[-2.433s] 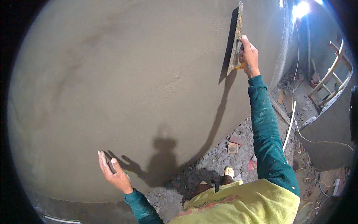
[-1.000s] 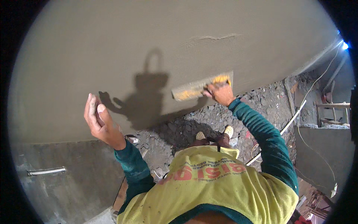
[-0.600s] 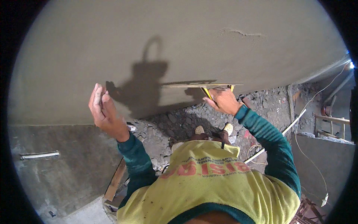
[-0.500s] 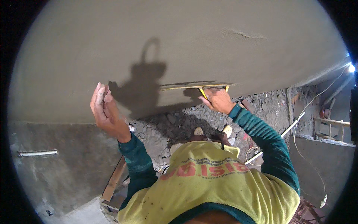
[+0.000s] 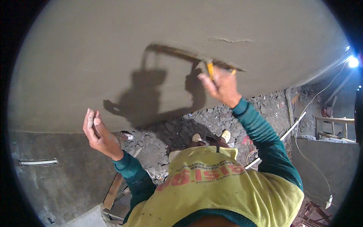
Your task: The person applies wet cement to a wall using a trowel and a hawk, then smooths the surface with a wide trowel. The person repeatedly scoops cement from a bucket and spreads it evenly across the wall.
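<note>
pipe low on the bare wall, far left | left hand raised, empty, fingers loosely curled, just off the plastered wall | right hand gripping the yellow handle of a trowel, blade flat against wet plaster | rubble on ground below | lamp glaring far right

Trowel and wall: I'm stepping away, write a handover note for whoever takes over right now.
Right hand: closed on the yellow handle of the trowel, blade edge-on against the wall.
Left hand: raised, fingers loosely curled, holding nothing visible, off the wall.
Done: most of the grey plaster looks smooth and even.
Left: a rough ridge just above the trowel; the plaster's lower edge stops above the darker base.
Underfoot: loose rubble and a white pipe.
</note>
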The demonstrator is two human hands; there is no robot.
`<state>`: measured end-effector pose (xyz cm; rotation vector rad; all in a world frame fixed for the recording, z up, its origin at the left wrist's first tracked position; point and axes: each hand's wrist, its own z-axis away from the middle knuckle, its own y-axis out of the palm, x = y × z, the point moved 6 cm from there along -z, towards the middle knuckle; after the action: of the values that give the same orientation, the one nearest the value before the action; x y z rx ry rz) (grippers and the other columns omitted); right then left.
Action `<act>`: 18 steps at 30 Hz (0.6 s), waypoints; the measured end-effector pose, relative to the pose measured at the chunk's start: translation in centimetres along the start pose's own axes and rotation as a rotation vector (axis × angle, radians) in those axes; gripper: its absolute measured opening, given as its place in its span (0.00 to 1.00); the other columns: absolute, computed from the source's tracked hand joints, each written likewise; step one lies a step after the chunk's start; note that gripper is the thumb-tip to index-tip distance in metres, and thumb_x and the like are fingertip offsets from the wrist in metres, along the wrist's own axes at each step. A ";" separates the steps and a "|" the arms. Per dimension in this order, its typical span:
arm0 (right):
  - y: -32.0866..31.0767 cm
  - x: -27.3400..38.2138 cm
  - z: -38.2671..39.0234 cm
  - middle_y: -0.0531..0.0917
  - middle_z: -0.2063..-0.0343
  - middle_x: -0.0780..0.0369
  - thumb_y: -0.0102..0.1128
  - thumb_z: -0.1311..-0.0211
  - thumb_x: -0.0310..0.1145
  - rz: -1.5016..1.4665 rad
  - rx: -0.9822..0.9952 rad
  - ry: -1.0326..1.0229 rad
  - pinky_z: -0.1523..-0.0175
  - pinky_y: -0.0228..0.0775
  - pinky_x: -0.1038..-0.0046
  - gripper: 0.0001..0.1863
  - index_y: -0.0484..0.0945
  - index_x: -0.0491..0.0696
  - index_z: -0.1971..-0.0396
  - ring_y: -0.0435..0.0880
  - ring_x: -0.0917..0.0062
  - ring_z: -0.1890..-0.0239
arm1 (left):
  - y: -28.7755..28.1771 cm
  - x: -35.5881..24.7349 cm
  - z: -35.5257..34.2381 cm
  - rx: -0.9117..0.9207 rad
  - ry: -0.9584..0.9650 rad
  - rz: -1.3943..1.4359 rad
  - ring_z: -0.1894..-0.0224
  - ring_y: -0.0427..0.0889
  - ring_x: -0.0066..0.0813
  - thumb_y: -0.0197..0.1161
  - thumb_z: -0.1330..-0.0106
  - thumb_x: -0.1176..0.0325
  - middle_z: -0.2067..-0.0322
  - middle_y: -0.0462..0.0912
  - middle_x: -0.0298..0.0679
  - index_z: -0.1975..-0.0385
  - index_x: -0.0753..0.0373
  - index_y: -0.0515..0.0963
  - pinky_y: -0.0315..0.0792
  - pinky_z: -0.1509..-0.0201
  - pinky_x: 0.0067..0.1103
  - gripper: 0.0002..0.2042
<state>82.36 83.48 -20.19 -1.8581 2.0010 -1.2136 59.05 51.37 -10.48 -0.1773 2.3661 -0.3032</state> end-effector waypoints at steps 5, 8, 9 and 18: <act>-10.9 -8.5 -0.2 0.88 0.67 0.58 0.64 0.29 0.38 -0.066 -0.220 0.101 0.62 0.78 0.68 0.16 0.84 0.42 0.52 0.87 0.70 0.67 | 1.6 -1.6 0.0 0.020 0.029 0.010 0.45 0.83 0.38 0.56 0.23 0.72 0.41 0.78 0.49 0.47 0.74 0.80 0.80 0.41 0.30 0.13; -16.8 -14.5 0.7 0.87 0.66 0.65 0.62 0.26 0.39 -0.131 -0.520 0.278 0.62 0.76 0.74 0.15 0.84 0.43 0.53 0.84 0.81 0.65 | 3.1 -2.9 0.0 0.050 0.067 0.036 0.46 0.84 0.37 0.57 0.24 0.73 0.41 0.78 0.50 0.48 0.73 0.80 0.80 0.41 0.30 0.13; -18.7 -16.1 1.2 0.86 0.68 0.67 0.61 0.25 0.40 -0.140 -0.637 0.363 0.64 0.75 0.76 0.15 0.84 0.44 0.54 0.82 0.83 0.66 | 3.5 -3.3 0.0 0.056 0.071 0.071 0.46 0.84 0.37 0.57 0.24 0.73 0.42 0.78 0.50 0.48 0.73 0.80 0.80 0.41 0.30 0.12; -5.5 -10.0 9.3 0.82 0.74 0.68 0.66 0.30 0.42 -0.779 -0.354 0.731 0.67 0.74 0.74 0.13 0.83 0.46 0.66 0.79 0.84 0.72 | 4.8 -3.1 0.2 0.159 0.132 0.122 0.46 0.84 0.38 0.58 0.25 0.75 0.42 0.78 0.51 0.48 0.71 0.81 0.81 0.41 0.31 0.11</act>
<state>94.38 88.76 -26.80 -2.8429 1.8999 -2.0926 61.20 56.61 -9.83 0.0640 2.4568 -0.4542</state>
